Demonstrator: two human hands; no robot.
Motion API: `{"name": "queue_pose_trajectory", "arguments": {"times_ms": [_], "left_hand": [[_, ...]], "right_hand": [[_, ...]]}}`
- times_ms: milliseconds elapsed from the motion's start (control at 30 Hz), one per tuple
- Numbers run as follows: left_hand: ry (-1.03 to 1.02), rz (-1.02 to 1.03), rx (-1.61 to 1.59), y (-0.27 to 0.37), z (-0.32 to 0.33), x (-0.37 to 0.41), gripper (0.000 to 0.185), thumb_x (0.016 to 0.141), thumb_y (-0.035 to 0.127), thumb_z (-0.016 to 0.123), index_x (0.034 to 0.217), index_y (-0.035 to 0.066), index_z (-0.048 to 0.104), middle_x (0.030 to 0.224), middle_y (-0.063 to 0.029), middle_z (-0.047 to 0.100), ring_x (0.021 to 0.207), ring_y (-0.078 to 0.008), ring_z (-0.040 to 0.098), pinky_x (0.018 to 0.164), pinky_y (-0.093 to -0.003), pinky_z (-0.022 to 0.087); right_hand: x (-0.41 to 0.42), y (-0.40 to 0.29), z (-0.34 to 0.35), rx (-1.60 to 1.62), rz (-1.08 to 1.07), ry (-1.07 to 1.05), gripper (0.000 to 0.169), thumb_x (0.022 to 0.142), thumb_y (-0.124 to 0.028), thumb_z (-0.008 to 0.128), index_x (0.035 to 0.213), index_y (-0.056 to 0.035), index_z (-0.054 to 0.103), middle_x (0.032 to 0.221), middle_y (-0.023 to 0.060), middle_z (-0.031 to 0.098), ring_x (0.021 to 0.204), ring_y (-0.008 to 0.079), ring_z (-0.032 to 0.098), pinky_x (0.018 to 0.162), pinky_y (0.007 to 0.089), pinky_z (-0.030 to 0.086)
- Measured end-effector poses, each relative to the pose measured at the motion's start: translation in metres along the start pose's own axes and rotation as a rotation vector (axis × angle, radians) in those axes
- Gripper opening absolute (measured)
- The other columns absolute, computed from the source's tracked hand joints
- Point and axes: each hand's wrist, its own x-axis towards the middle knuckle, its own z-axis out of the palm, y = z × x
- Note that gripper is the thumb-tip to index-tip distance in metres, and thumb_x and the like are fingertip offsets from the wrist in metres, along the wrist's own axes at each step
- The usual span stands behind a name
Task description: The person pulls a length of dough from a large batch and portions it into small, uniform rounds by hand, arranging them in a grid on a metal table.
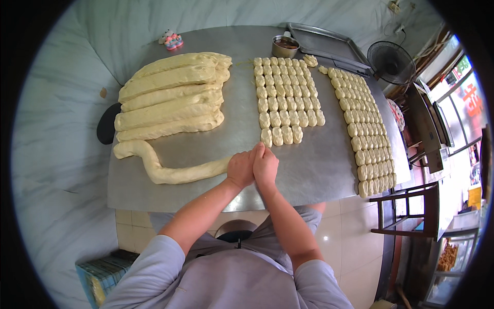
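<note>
A long, bent rope of dough (181, 174) lies along the near side of the metal table (247, 197). Its right end runs into my left hand (241, 167), which is closed around it. Pressed against that hand is my right hand (266, 165), fingers curled and thumb pointing away from me; whether dough lies inside it is hidden. Just beyond my hands stand rows of small dough pieces (287, 103), the nearest row shorter than the others. Several thick dough logs (171, 96) rest side by side at the left.
Another block of dough pieces (366, 131) lines the right edge. At the back are a metal bowl of dark liquid (285, 47), a metal tray (328, 41) and a pastel toy (172, 41). A black fan (391, 62) and a wooden stool (409, 210) stand to the right.
</note>
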Motion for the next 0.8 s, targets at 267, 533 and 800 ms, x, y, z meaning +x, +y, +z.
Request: {"name": "queue_pose_trajectory", "arguments": {"times_ms": [267, 533, 800], "left_hand": [[0.033, -0.021, 0.041, -0.003, 0.019, 0.006, 0.041, 0.095, 0.027, 0.067, 0.128, 0.004, 0.060, 0.087, -0.0104, 0.075, 0.074, -0.0310, 0.075, 0.066, -0.0445, 0.060], [-0.110, -0.157, 0.045, 0.003, 0.023, 0.017, 0.021, 0.093, 0.029, 0.068, 0.100, 0.009, 0.068, 0.075, -0.0113, 0.076, 0.066, -0.0319, 0.076, 0.063, -0.0451, 0.061], [-0.166, -0.034, 0.053, -0.010, 0.032, 0.019, 0.021, 0.094, 0.033, 0.069, 0.100, 0.013, 0.070, 0.084, -0.0123, 0.079, 0.078, -0.0340, 0.078, 0.069, -0.0475, 0.062]], "right_hand": [[0.010, -0.013, -0.004, -0.051, 0.033, -0.018, 0.053, 0.109, -0.043, 0.052, 0.092, -0.0007, 0.079, 0.095, 0.0280, 0.077, 0.091, 0.0531, 0.072, 0.086, 0.0597, 0.057], [0.029, -0.008, -0.011, -0.183, 0.075, -0.076, 0.038, 0.097, -0.037, 0.062, 0.094, -0.0056, 0.083, 0.098, 0.0266, 0.078, 0.094, 0.0506, 0.075, 0.090, 0.0566, 0.060], [0.020, 0.025, -0.039, -0.121, -0.169, -0.413, 0.032, 0.096, -0.029, 0.066, 0.087, -0.0020, 0.080, 0.091, 0.0231, 0.079, 0.083, 0.0449, 0.075, 0.082, 0.0510, 0.060]]}}
